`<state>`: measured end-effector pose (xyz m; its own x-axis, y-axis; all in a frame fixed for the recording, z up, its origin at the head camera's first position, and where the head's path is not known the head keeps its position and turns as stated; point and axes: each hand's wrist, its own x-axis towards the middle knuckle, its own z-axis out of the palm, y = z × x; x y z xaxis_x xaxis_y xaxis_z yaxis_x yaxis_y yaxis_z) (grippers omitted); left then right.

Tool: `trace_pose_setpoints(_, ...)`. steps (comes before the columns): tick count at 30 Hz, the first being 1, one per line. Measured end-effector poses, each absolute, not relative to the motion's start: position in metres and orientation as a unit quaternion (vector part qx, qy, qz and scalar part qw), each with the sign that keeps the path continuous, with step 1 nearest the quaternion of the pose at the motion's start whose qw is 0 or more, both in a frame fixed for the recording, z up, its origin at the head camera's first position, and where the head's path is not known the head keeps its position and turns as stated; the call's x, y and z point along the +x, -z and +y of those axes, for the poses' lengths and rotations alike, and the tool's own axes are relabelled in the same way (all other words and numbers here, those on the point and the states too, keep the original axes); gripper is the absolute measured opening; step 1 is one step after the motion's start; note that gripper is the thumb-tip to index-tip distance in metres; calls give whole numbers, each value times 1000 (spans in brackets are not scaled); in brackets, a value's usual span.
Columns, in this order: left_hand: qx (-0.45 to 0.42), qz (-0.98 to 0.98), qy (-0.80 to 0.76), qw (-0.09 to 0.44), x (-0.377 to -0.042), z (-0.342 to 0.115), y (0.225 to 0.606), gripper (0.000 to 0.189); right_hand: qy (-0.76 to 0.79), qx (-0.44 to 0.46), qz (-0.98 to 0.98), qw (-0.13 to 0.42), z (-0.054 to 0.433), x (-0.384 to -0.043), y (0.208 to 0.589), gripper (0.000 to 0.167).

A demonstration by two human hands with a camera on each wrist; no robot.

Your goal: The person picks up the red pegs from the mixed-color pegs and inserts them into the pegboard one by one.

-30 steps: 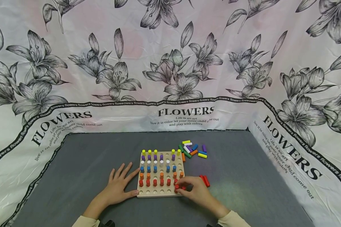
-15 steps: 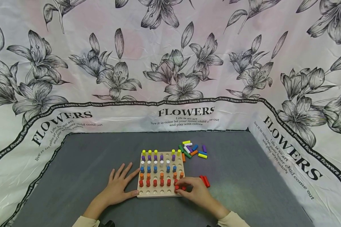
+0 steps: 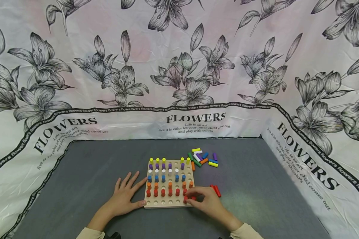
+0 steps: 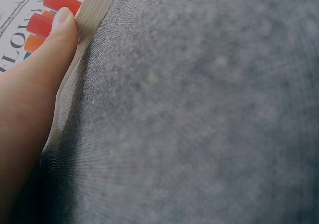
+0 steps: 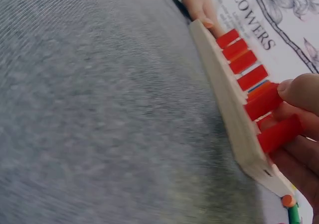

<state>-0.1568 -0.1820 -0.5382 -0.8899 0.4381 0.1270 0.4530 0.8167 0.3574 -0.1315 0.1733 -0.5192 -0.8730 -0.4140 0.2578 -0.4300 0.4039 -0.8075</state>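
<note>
A pale wooden pegboard (image 3: 167, 204) lies on the grey table, with coloured pegs upright in rows. Flat on the table, my left hand (image 3: 123, 196) has its fingers spread, the thumb at the board's front left corner and the index fingertip by its left edge. My right hand (image 3: 208, 201) pinches a red peg (image 5: 264, 101) between thumb and index finger, at the front row near the right corner. Whether its lower end is fully in a hole is hidden. Beside it, another red peg (image 5: 280, 134) stands at the corner against my fingers.
Two loose red pegs (image 3: 217, 191) lie right of the board, partly behind my right hand. Farther back right is a loose pile of mixed pegs (image 3: 204, 160). An orange peg (image 3: 193, 165) lies along the board's right edge. Flower-printed cloth (image 3: 131, 122) walls in the table.
</note>
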Motion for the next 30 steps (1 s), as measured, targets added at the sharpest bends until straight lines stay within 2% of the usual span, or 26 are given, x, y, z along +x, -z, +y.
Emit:
trace_pose_setpoints(10,-233,-953,192,18,-158,-182,538,81,-531,233,-814,-21,189,-136,502,19)
trace_pose_setpoints(18,-233,-952,197,14,-157,-182,537,81,-535,176,-824,-62,209,-142,490,32)
trace_pose_setpoints(30,-232,-953,192,12,-158,-182,537,82,-526,114,-840,-65,246,-158,495,34)
